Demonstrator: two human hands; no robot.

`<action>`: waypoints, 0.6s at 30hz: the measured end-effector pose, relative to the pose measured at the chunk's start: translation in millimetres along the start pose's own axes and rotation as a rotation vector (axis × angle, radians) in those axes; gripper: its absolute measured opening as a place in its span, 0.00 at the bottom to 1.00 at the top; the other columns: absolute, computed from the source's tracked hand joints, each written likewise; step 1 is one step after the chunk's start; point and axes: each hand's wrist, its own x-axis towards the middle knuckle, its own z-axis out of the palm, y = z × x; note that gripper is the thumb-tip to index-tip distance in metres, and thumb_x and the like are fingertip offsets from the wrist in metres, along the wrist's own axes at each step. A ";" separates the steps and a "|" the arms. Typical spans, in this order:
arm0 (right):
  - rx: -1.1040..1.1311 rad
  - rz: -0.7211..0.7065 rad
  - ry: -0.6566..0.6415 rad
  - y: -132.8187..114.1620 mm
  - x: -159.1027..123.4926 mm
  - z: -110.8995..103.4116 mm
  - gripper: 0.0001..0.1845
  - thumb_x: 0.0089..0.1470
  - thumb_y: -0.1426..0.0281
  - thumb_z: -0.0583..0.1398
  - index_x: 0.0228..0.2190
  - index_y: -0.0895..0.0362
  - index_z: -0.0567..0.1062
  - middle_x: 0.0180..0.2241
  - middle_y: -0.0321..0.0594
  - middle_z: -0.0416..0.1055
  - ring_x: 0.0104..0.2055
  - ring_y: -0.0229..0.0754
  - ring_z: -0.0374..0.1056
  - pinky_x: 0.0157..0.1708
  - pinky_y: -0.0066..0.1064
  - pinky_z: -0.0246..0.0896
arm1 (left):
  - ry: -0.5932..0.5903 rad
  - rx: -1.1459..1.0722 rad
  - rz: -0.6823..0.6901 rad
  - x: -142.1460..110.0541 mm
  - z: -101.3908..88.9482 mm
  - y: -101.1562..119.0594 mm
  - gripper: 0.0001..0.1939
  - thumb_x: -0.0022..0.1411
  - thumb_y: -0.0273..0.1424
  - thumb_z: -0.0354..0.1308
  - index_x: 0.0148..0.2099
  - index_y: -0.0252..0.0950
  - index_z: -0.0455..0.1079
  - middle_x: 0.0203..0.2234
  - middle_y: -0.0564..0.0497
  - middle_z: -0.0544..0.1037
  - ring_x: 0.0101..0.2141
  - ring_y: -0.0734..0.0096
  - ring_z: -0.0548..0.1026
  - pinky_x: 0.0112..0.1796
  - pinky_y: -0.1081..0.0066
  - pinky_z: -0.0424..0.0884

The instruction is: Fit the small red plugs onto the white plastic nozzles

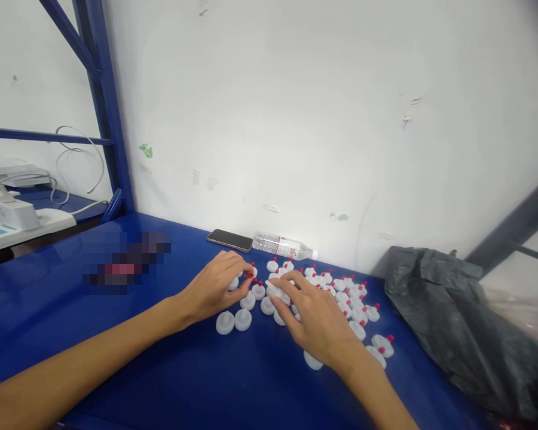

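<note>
My left hand (224,279) is closed in a pinch, with a small red tip cap (251,276) at its fingertips. In the fingers of my right hand (316,313) is a white plastic nozzle lid (278,290), tilted and partly covered by the fingers. Many similar white lids with red tips stand around and behind the right hand, such as this lid (372,312). Nearer to me, below the left hand, two white lids (225,322) show no red tip. Another white lid (312,359) is partly hidden under my right wrist.
A phone (230,240) and a clear plastic bottle (282,245) lie along the wall on the blue table (161,370). A black plastic bag (448,316) slumps at the right. At the left are a blurred-out item (128,263), a blue metal frame (105,107) and a power strip (49,222).
</note>
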 end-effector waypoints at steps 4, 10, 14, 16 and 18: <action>0.030 -0.012 0.010 -1.4 -0.5 3.7 0.18 0.65 0.62 0.57 0.55 0.47 0.70 0.48 0.35 0.77 0.36 0.42 0.77 0.32 0.35 0.69 | 0.021 -0.034 0.092 -2.2 2.6 4.9 0.07 0.68 0.24 0.55 0.45 0.36 0.71 0.36 0.50 0.81 0.39 0.67 0.76 0.43 0.64 0.69; 0.065 -0.030 0.021 -1.8 -0.1 5.0 0.12 0.64 0.62 0.58 0.48 0.49 0.74 0.47 0.35 0.78 0.32 0.39 0.75 0.29 0.33 0.65 | -0.004 -0.061 0.171 -6.5 5.7 5.2 0.10 0.70 0.24 0.55 0.51 0.37 0.73 0.39 0.49 0.80 0.40 0.68 0.76 0.43 0.66 0.70; 0.055 -0.048 0.041 -1.4 -0.3 5.4 0.12 0.64 0.63 0.59 0.48 0.47 0.75 0.44 0.34 0.78 0.32 0.39 0.76 0.28 0.32 0.64 | 0.013 -0.070 0.167 -8.0 6.0 5.4 0.12 0.70 0.24 0.55 0.54 0.38 0.72 0.39 0.48 0.78 0.40 0.68 0.74 0.43 0.66 0.71; 0.055 -0.051 0.045 -1.3 -0.4 6.3 0.11 0.64 0.64 0.59 0.48 0.46 0.75 0.44 0.33 0.78 0.32 0.39 0.76 0.27 0.32 0.63 | 0.013 -0.076 0.169 -8.2 5.4 6.3 0.13 0.71 0.24 0.55 0.55 0.38 0.72 0.38 0.49 0.77 0.39 0.68 0.72 0.42 0.67 0.72; 0.071 -0.045 0.054 -1.1 -0.7 7.7 0.12 0.64 0.64 0.59 0.49 0.46 0.74 0.45 0.34 0.78 0.35 0.41 0.77 0.28 0.32 0.65 | 0.001 -0.065 0.186 -8.1 4.7 7.4 0.14 0.71 0.23 0.54 0.56 0.39 0.71 0.39 0.49 0.77 0.39 0.68 0.71 0.41 0.68 0.71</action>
